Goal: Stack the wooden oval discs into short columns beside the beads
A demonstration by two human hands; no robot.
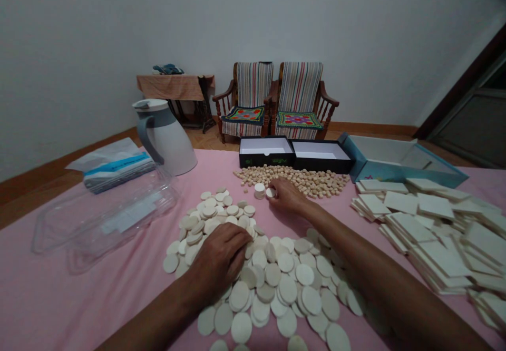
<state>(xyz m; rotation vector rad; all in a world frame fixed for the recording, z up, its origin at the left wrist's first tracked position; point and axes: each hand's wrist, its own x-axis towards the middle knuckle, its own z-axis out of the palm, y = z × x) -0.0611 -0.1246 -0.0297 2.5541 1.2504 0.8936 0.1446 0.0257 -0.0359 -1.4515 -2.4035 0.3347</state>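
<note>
A wide heap of flat white round discs (272, 277) covers the pink tablecloth (98, 298) in front of me. My left hand (221, 259) rests palm down on the heap, fingers curled over a few discs at its far side. My right hand (285, 195) reaches further out, its fingers pinched on a white disc held on edge next to a short upright stack of discs (259, 189). Just beyond lies a pile of small tan round pieces (300, 179).
Two open black boxes (294, 153) and a blue box lid (395, 158) stand at the back. Stacks of white square tiles (438, 230) fill the right. A white jug (164, 137), clear plastic trays (103, 216) and a packet sit left. Two striped armchairs (272, 100) stand by the wall.
</note>
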